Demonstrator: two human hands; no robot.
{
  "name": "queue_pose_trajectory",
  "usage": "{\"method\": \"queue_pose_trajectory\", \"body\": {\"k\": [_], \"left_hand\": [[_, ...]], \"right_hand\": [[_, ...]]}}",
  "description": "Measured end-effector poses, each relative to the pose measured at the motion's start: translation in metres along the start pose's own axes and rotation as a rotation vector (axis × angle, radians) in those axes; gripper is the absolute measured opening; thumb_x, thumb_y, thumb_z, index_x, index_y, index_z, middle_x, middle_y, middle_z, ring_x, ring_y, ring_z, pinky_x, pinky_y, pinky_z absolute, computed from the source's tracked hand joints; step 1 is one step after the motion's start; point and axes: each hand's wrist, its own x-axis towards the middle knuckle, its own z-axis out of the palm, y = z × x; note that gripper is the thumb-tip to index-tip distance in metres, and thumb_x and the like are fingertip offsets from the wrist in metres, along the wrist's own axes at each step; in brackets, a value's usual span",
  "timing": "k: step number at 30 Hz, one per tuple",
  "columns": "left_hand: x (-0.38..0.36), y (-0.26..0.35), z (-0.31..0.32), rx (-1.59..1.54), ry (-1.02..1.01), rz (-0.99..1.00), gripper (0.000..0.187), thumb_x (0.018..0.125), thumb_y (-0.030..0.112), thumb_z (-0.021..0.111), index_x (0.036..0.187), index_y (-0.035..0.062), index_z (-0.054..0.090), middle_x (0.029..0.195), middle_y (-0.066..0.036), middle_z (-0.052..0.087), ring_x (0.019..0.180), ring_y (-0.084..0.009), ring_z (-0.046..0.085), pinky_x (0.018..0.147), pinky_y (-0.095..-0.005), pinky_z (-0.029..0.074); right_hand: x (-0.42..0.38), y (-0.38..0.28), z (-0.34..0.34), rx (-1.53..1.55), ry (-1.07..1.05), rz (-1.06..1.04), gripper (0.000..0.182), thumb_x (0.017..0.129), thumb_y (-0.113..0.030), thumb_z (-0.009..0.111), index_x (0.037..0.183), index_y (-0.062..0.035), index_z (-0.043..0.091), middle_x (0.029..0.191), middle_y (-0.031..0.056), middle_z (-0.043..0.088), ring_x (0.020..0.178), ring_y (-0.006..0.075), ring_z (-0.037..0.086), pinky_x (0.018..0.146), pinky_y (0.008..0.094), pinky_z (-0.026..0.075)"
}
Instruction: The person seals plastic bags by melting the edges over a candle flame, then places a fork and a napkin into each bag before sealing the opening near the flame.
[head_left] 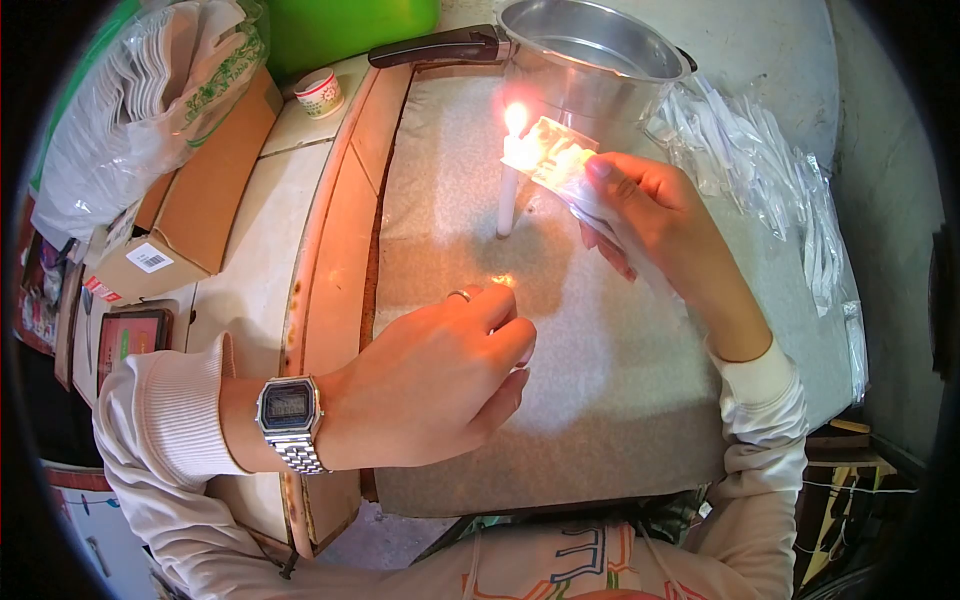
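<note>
A lit white candle (507, 200) stands upright on the grey-covered tabletop (600, 430), its flame burning at the top. My right hand (650, 215) pinches a small clear plastic packet (565, 170) between thumb and fingers. The packet's far edge is right beside the candle, just below the flame, and glows brightly; whether it touches the wick cannot be made out. Closer to me, my left hand (440, 370) hovers over the cover with its fingers curled together. What those fingers hold, if anything, is hidden.
A metal pot (590, 80) with a black handle stands behind the candle. Clear plastic packets (760, 170) with white contents are piled at the right. Leftward are a paper cup (319, 93), a cardboard box (200, 200), a bag of white containers (150, 110) and a phone (135, 340).
</note>
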Motion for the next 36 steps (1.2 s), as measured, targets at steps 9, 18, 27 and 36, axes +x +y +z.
{"method": "queue_pose_trajectory", "body": {"k": [9,18,27,36], "left_hand": [[0.000,0.000,0.000,-0.008,0.016,0.001,0.014,0.079,0.009,0.062,0.086,0.0045,0.051,0.085,-0.012,0.050,0.075,-0.0294,0.054,0.063,-0.0368,0.046],[0.006,0.007,-0.004,-0.281,0.398,-0.044,0.021,0.082,0.009,0.065,0.096,0.0061,0.049,0.089,-0.004,0.045,0.074,-0.0151,0.050,0.062,-0.0263,0.041],[0.011,0.003,-0.004,-0.628,0.267,-0.085,0.013,0.090,0.012,0.058,0.099,0.0036,0.057,0.089,0.000,0.058,0.077,-0.0067,0.051,0.069,-0.0229,0.043],[0.009,0.004,0.002,-0.558,0.263,-0.031,0.004,0.091,0.008,0.055,0.089,0.0036,0.057,0.082,-0.002,0.056,0.075,-0.0065,0.053,0.067,-0.0223,0.045]], "right_hand": [[-0.002,0.005,-0.007,-0.019,0.075,-0.035,0.034,0.096,-0.034,0.044,0.096,-0.0025,0.058,0.067,0.0028,0.057,0.046,0.0071,0.047,0.043,0.0223,0.038],[-0.043,0.007,-0.005,-0.109,0.128,-0.174,0.033,0.095,-0.034,0.049,0.108,-0.0040,0.055,0.070,0.0006,0.058,0.058,0.0061,0.054,0.051,0.0203,0.043],[-0.100,0.004,0.015,-0.226,-0.023,-0.139,0.033,0.095,-0.030,0.049,0.111,-0.0015,0.052,0.084,0.0038,0.061,0.067,0.0082,0.058,0.055,0.0215,0.046],[-0.134,0.020,0.017,0.006,-0.157,0.015,0.044,0.089,-0.029,0.060,0.122,-0.0046,0.047,0.097,0.0063,0.062,0.071,0.0080,0.058,0.063,0.0227,0.048]]}}
